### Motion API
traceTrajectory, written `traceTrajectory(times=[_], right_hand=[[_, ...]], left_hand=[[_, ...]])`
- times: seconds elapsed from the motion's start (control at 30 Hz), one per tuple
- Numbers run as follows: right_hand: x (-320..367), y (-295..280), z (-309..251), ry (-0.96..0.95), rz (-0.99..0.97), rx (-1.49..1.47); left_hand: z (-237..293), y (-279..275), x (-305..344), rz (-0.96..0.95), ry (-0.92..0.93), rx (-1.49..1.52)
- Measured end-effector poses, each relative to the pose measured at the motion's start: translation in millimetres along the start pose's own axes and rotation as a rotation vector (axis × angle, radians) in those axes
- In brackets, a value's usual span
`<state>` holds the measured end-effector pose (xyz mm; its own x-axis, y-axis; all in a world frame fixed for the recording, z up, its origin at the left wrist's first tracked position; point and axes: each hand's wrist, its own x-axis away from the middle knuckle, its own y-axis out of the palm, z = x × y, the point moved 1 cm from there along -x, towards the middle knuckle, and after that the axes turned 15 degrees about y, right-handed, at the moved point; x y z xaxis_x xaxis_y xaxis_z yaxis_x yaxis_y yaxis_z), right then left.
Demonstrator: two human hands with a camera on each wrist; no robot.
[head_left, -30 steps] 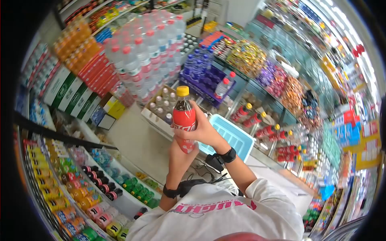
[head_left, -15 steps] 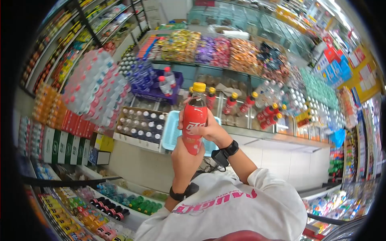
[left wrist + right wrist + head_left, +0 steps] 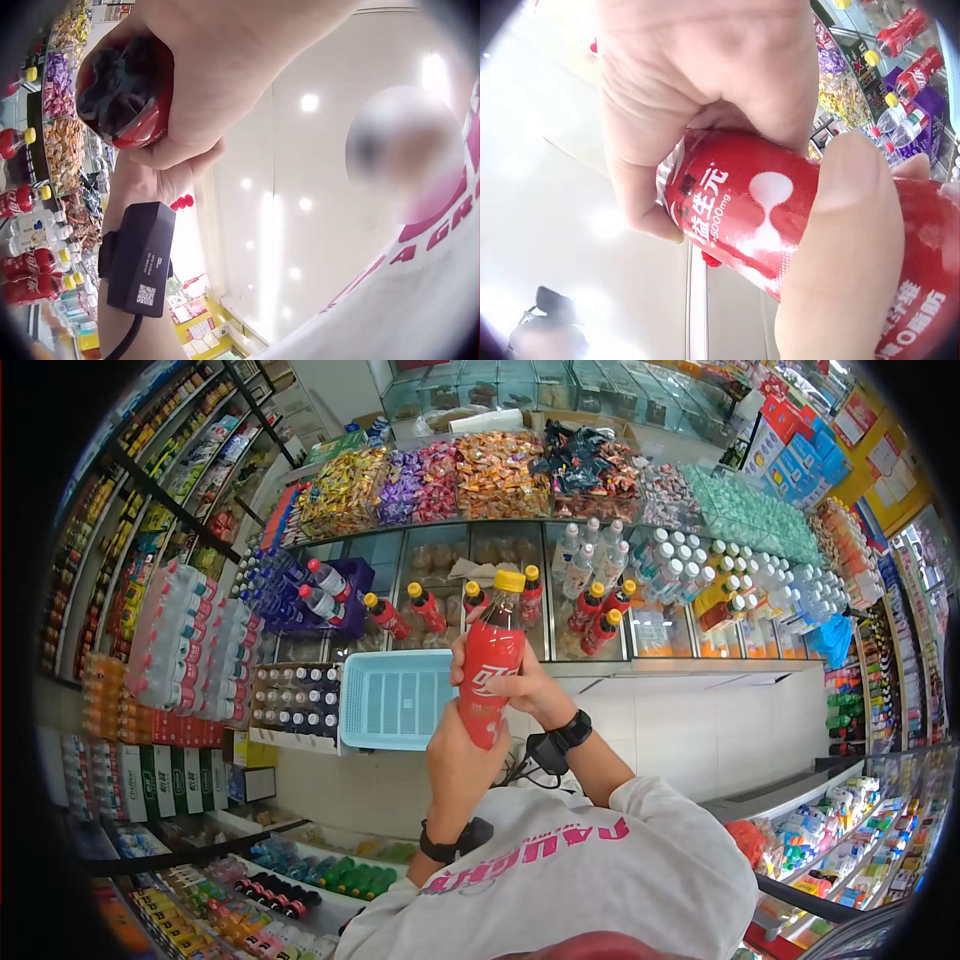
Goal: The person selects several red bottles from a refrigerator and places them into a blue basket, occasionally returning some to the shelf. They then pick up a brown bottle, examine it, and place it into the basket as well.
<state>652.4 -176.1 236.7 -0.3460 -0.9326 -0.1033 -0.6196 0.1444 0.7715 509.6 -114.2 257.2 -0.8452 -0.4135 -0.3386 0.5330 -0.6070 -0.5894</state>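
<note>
In the head view a red-labelled bottle (image 3: pixel 492 670) with a yellow cap (image 3: pixel 509 581) stands slightly tilted before the chest. My left hand (image 3: pixel 462 760) grips its lower end; my right hand (image 3: pixel 535 695) holds it higher up, thumb across the label. The left wrist view shows the bottle's dark base (image 3: pixel 124 90) in my left hand (image 3: pixel 217 71), with the right hand (image 3: pixel 154 176) beyond. In the right wrist view, my right hand (image 3: pixel 712 82) curls round the label (image 3: pixel 757 202), and the left thumb (image 3: pixel 840 247) lies over it lower down. Both wrist views hide the cap.
A light-blue basket (image 3: pixel 397 700) sits beside a carton of white-capped bottles (image 3: pixel 290 732). Behind are a glass counter (image 3: pixel 640 655) with more red bottles (image 3: pixel 427 608), a purple crate (image 3: pixel 355 595) and wrapped sweets (image 3: pixel 505 470). Drink shelves (image 3: pixel 340 920) stand at lower left.
The head view has turned rightward, so the counter now lies across the front and the basket shows left of the bottle. Both hands keep hold of the bottle.
</note>
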Motion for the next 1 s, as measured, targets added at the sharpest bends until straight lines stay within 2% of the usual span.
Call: traceTrajectory(times=[0.1,0.17,0.27,0.43,0.47,0.53,0.6,0.63,0.73,0.83,0.87,0.97,1.0], right_hand=[[7,-7,-2,-0.021,0.028,0.005],[9,-8,-1,-0.038,0.03,0.039],[10,-3,3,0.074,-0.035,-0.135],[-4,16,11,0.037,-0.145,-0.097],[-8,20,17,0.022,-0.153,-0.115],[-16,30,28,-0.021,-0.189,-0.19],[-26,41,29,-0.044,-0.316,-0.339],[-30,46,29,-0.058,-0.379,-0.412],[-26,52,21,-0.041,-0.185,-0.083],[-15,52,21,-0.04,0.25,0.267],[-11,43,25,-0.027,0.323,0.267],[5,40,42,-0.005,0.619,0.272],[14,28,49,0.017,0.663,0.317]], left_hand=[[4,4,-2,-0.044,-0.002,0.014],[-3,4,-1,-0.121,-0.038,0.142],[-8,1,1,-0.25,-0.074,0.413],[-17,-32,4,-0.363,-0.078,0.71],[-25,-41,4,-0.433,-0.102,0.783],[-33,-58,5,-0.555,-0.234,1.105],[-42,-70,13,-0.645,-0.35,1.469],[-47,-73,18,-0.657,-0.352,1.451],[-57,-76,23,-0.669,-0.324,1.352],[-77,-74,27,-0.61,-0.298,1.02],[-84,-71,29,-0.549,-0.22,0.859],[-97,-67,28,-0.573,-0.113,0.564],[-101,-65,29,-0.563,-0.017,0.432]])
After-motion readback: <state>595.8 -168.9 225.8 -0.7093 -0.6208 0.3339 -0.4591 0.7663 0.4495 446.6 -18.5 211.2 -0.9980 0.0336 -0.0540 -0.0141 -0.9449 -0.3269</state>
